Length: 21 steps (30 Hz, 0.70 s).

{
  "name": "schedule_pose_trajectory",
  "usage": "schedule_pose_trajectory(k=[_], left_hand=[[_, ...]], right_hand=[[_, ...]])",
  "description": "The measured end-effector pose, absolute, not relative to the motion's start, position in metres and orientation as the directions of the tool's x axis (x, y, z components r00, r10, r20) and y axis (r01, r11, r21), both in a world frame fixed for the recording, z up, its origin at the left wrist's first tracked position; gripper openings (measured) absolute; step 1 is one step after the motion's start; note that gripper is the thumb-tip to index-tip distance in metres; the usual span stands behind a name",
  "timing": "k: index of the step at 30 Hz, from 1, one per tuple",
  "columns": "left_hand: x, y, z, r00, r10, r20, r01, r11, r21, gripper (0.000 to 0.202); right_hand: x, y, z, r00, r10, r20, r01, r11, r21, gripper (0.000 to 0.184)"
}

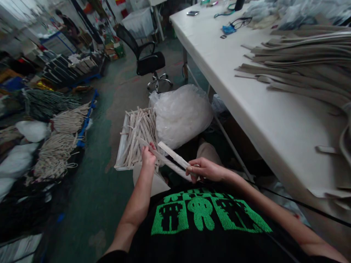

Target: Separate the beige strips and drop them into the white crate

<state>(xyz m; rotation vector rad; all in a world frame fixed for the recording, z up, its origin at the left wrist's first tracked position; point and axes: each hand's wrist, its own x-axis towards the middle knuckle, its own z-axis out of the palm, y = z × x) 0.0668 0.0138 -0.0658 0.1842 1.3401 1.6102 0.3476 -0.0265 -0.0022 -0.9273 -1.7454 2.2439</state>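
My left hand (148, 156) is closed on one end of long beige fabric strips (168, 160), just over the near edge of a white tray (121, 152) on the floor. My right hand (204, 170) pinches the other end of the same strips above my lap. The tray holds several more loose beige strips (138, 133). Both hands are a little apart, with the strips stretched between them.
A large clear plastic bag (181, 113) lies beside the tray. On my right, a white table (246, 95) carries a big stack of beige straps (301, 62), glasses (240, 23) and a phone (192, 13). A black office chair (145, 54) stands beyond. Bundles of cord (60, 142) sit at left.
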Motion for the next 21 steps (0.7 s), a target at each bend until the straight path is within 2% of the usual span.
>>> schedule_pose_trajectory(k=[3, 8, 11, 13, 15, 17, 19, 21], left_hand=[[0.077, 0.013, -0.053, -0.491, 0.773, -0.401, -0.567, 0.066, 0.821, 0.011], [0.121, -0.012, -0.039, -0.341, 0.915, -0.214, -0.476, 0.028, 0.879, 0.033], [0.139, -0.025, -0.036, -0.341, 0.933, -0.117, -0.379, -0.023, 0.925, 0.046], [0.142, -0.028, -0.035, -0.342, 0.938, -0.062, -0.28, -0.039, 0.959, 0.047], [0.139, -0.029, -0.033, -0.322, 0.945, -0.053, -0.192, -0.01, 0.981, 0.044], [0.13, -0.029, -0.029, -0.272, 0.959, -0.077, -0.115, 0.047, 0.992, 0.045], [0.122, -0.029, -0.023, -0.165, 0.979, -0.12, -0.019, 0.118, 0.993, 0.049], [0.117, -0.032, -0.017, -0.01, 0.983, -0.184, 0.1, 0.184, 0.978, 0.052]], right_hand=[[0.329, -0.022, -0.023, -0.749, 0.558, -0.357, 0.199, -0.325, -0.925, 0.05], [0.296, -0.007, -0.044, -0.668, 0.668, -0.327, 0.199, -0.263, -0.944, 0.034], [0.284, -0.006, -0.05, -0.618, 0.715, -0.328, 0.209, -0.253, -0.945, 0.03], [0.28, -0.008, -0.052, -0.619, 0.715, -0.325, 0.208, -0.249, -0.946, 0.032], [0.282, -0.007, -0.049, -0.623, 0.72, -0.305, 0.216, -0.216, -0.952, 0.036], [0.29, 0.0, -0.042, -0.572, 0.787, -0.229, 0.218, -0.124, -0.968, 0.038], [0.301, 0.012, -0.029, -0.473, 0.875, -0.103, 0.202, -0.006, -0.979, 0.038], [0.311, 0.025, -0.014, -0.449, 0.893, -0.013, 0.165, 0.068, -0.984, 0.048]])
